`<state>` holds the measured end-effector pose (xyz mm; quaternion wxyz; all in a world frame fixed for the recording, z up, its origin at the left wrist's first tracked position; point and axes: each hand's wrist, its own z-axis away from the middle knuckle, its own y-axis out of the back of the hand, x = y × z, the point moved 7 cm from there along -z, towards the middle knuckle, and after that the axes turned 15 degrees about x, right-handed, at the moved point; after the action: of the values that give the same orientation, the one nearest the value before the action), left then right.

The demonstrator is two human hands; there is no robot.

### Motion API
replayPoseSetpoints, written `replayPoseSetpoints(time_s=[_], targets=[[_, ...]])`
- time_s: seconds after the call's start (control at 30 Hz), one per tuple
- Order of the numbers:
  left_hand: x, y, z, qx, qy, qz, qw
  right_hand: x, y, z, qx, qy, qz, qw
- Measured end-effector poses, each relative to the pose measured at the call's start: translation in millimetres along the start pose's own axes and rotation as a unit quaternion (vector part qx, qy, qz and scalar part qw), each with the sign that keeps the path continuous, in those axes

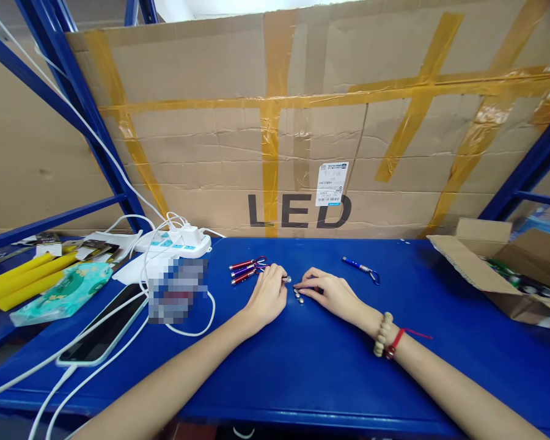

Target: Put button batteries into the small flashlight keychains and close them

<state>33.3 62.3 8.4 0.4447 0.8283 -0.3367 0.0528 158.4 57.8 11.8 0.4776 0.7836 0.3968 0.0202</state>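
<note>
My left hand [269, 294] is closed around a small keychain flashlight [286, 279], and only its silvery end shows past the fingers. Facing it, my right hand [332, 292] has thumb and fingertips pinched at the small silver button cells [301, 300] on the blue table. Just left of my left hand lie several keychain flashlights [242, 277], red and purple, with carabiner clips. A blue keychain flashlight [358, 265] with a clip rests by itself beyond my right hand.
At left are a white power strip [183, 242] with cables, a phone [103, 327], a teal packet [64, 290] and yellow tubes [27, 278]. An open carton [476, 269] stands right. A large cardboard sheet [211, 153] backs the blue table [266, 379].
</note>
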Motion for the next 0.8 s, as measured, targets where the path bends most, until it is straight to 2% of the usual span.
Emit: replayPoseSetpoints(time_s=[0.17,0.3,0.4,0.6,0.8], targets=[[6.7,1.8,1.4,-0.011,0.022,0.02,0.999,-6.1,0.5,-0.2,0.001,0.034,0.006,0.999],[5.5,2.5,2.5,-0.023,0.057,0.029,0.998,-13.8,-2.3,1.0,-0.016,0.086,0.014,0.996],[4.0,3.4,3.1,-0.028,0.079,0.035,0.996,-14.9,-2.1,0.5,-0.015,0.099,0.037,0.994],[2.7,5.9,3.8,-0.034,0.095,0.052,0.994,-6.6,-1.3,-1.9,-0.022,0.068,0.107,0.992],[8.4,7.5,2.7,-0.046,0.074,0.066,0.994,7.8,6.3,-3.1,0.004,0.005,0.148,0.989]])
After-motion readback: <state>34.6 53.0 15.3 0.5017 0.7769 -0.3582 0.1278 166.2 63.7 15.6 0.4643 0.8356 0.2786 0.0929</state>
